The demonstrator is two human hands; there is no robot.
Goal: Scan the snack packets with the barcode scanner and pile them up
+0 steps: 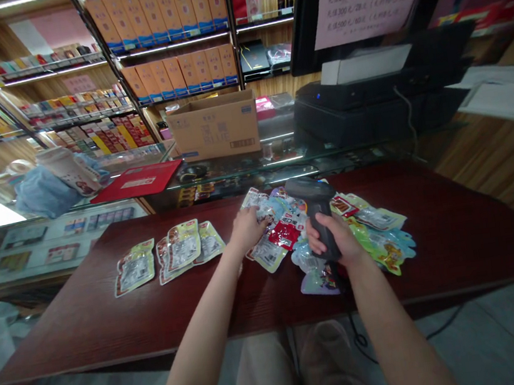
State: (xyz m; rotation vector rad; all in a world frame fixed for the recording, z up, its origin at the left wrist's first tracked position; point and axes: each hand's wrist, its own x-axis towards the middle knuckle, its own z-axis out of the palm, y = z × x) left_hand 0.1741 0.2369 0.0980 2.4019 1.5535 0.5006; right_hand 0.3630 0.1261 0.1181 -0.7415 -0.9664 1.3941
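My right hand [334, 239] is clamped around the handle of the scanner [316, 207], whose head points down over the pile of packets [376, 233] in the middle of the counter [455, 223]. My left hand [245, 229] rests fingers down on a packet [268, 251] at the pile's left edge, touching it. Left of that, well apart, three more packets [170, 254] lie in a row. A box [215, 125] sits far behind.
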